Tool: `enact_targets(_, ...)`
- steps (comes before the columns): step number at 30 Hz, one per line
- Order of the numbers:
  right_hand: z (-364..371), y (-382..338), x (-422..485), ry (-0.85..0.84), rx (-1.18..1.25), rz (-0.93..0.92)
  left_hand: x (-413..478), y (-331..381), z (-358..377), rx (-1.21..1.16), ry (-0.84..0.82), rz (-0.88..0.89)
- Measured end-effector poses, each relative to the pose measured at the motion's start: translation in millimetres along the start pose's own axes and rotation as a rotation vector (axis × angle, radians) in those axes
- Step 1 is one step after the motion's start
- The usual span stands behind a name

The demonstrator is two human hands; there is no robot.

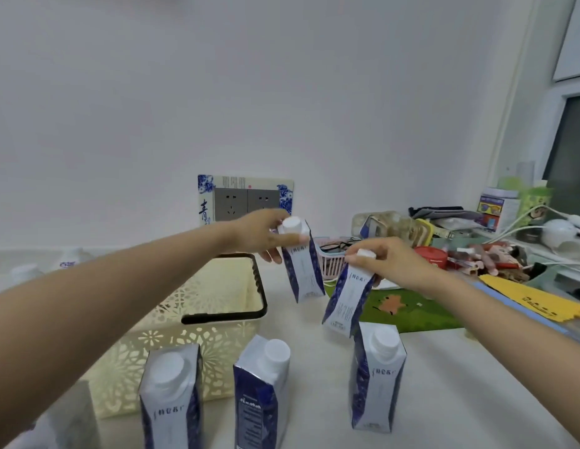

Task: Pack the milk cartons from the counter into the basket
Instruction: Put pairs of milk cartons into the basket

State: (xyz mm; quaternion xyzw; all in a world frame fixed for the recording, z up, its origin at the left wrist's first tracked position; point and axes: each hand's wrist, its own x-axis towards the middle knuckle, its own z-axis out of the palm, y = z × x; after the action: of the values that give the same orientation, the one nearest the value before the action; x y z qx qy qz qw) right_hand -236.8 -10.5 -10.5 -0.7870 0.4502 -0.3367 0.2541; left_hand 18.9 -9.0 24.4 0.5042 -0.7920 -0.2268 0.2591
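My left hand (259,234) grips the top of a blue-and-white milk carton (303,270), held in the air just right of the cream lattice basket (198,335). A second carton (346,299) hangs tilted from my right hand (384,262), which pinches it near its white cap. Three more cartons stand upright on the white counter: one at the front left (170,400), one at the front middle (261,390), one at the right (376,374). The basket's black handle (230,314) lies folded down over its opening.
A green mat (408,311) lies behind the right carton. A small pink basket (330,257) with glasses sits at the back. Clutter, cables and containers fill the right side (495,251). A wall socket (246,199) is behind the hands. White bottles stand at far left (68,259).
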Motion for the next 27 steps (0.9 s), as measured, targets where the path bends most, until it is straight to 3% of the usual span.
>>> enact_targets(3,-11,-34,15,0.125,0.12,-0.038,-15,8,-40,-0.138,0.096,-0.009)
enact_targets(7,-11,-85,40,0.183,0.233,-0.139,-45,1,-85,-0.135,0.173,-0.02)
enact_targets(16,82,-142,87,-0.066,0.279,-0.215,-118,-72,-119,-0.059,0.164,-0.192)
enact_targets(20,132,-126,91,-0.218,0.178,-0.195,-128,-109,-105,-0.076,0.099,-0.279)
enact_targets(27,165,-92,90,-0.289,-0.22,-0.291,-108,-133,-71,-0.071,0.019,-0.304)
